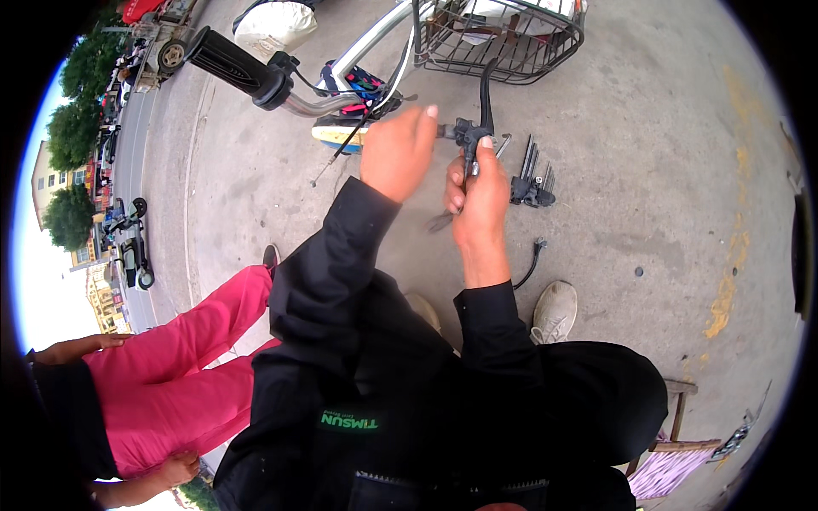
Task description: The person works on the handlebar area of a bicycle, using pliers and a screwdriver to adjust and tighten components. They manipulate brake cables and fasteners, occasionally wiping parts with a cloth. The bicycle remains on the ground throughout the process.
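Observation:
My right hand (482,189) is closed around the base of a black brake lever (486,98), with the thumb against its dark clamp (466,134). A blurred slim thing (440,223) sticks out below those fingers; its kind is unclear. Just left of the clamp, my left hand (397,155) is curled in front of the bicycle handlebar (319,105), its thumb side up. What its fingers hold is hidden. The bar's far left end carries a black rubber grip (232,70). A thin black cable (337,155) hangs from the bicycle.
A folding hex key set (533,189) and a short black cable piece (532,266) lie on the concrete. A wire basket (503,47) stands beyond my hands. At the left is a person in pink trousers (170,383). A wooden stool (677,460) stands lower right.

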The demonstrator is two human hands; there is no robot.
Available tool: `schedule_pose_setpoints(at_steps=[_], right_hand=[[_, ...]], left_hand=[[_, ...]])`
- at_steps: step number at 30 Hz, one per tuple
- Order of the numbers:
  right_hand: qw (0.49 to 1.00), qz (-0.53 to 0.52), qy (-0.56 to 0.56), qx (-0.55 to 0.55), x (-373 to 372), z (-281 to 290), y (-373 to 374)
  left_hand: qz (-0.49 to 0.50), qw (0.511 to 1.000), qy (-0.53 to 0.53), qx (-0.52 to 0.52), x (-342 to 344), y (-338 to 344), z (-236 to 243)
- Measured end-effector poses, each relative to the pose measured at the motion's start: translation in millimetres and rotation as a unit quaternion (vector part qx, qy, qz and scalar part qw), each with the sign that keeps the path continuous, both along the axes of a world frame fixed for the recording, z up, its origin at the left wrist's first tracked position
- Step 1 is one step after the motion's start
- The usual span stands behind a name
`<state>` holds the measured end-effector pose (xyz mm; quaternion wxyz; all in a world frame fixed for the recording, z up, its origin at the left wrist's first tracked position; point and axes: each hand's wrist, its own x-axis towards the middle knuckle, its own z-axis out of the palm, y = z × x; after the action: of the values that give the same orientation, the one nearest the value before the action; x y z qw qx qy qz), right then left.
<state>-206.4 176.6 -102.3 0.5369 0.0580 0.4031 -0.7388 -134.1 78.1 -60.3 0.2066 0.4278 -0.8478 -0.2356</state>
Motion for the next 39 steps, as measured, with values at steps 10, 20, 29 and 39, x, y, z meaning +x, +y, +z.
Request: schedule_pose_setpoints(at_steps=[10, 20, 29, 39], right_hand=[[0.999, -0.03, 0.007, 0.02, -1, 3, -1], [0.994, -0.058, 0.092, -0.013, 0, 1, 0], [0.993, -0.074, 0.097, 0.001, 1, 6, -2], [0.984, -0.083, 0.155, -0.007, 1, 3, -2]], left_hand=[[0.004, 0.998, 0.044, 0.05, 1, -1, -11], [0.039, 0.978, 0.096, 0.179, -4, -2, -12], [0.006, 0.945, 0.185, 0.27, 1, -3, -18], [0.114, 0.901, 0.285, 0.307, -16, 11, -28]])
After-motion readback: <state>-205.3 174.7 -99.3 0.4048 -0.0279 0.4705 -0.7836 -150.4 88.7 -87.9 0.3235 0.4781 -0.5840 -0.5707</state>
